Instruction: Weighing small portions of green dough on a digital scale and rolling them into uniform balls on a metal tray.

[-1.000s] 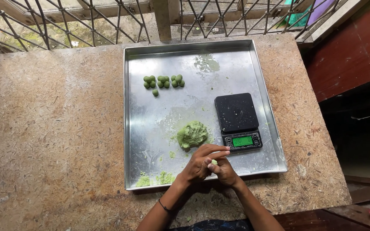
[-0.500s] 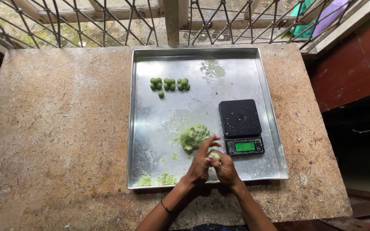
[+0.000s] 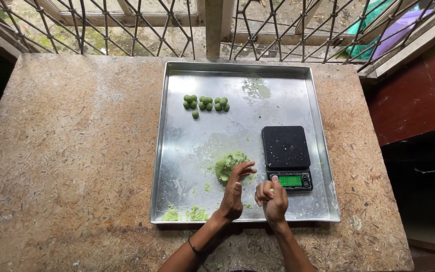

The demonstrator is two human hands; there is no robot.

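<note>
Left hand [image 3: 233, 194] open, by dough [image 3: 229, 164]

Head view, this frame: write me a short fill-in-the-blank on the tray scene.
1. The small green balls lie in the tray's far ____ part.
2. The lump of green paste lies just ____ of the black scale.
3. The left hand and right hand are ____, not touching.
4. The scale's display glows ____.

Missing words: left; left; apart; green
</note>
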